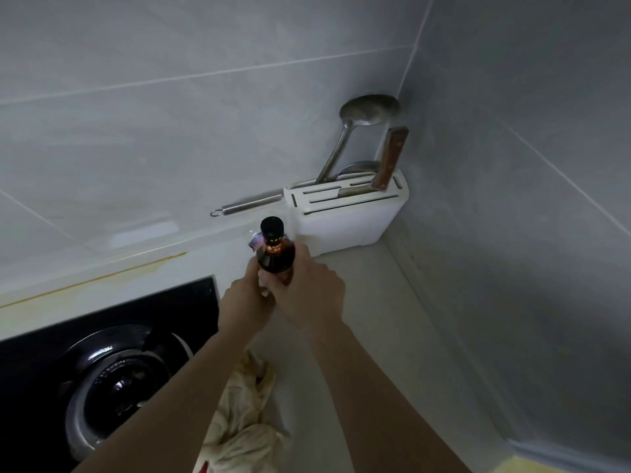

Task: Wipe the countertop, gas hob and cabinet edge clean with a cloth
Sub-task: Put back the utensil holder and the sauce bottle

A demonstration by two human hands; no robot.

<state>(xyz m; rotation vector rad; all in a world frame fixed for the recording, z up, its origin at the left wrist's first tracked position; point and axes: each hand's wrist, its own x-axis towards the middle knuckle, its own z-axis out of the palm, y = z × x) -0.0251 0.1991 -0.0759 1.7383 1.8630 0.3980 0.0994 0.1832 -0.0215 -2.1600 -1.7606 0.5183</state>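
Cloth (244,414): crumpled and unheld on the table (358,336), just beside the gas hob (112,363). Both grips are occupied elsewhere: left hand (244,305) and right hand (309,288) curl around a dark sauce bottle (275,249), apparently lifted clear of the surface. Behind stands a white knife block (348,216). Yellowish staining along the back edge suggests wiping remains largely undone.

Home kitchen: gas hob (112,370) in countertop (358,302), tiled walls (170,97), knife block (345,213).
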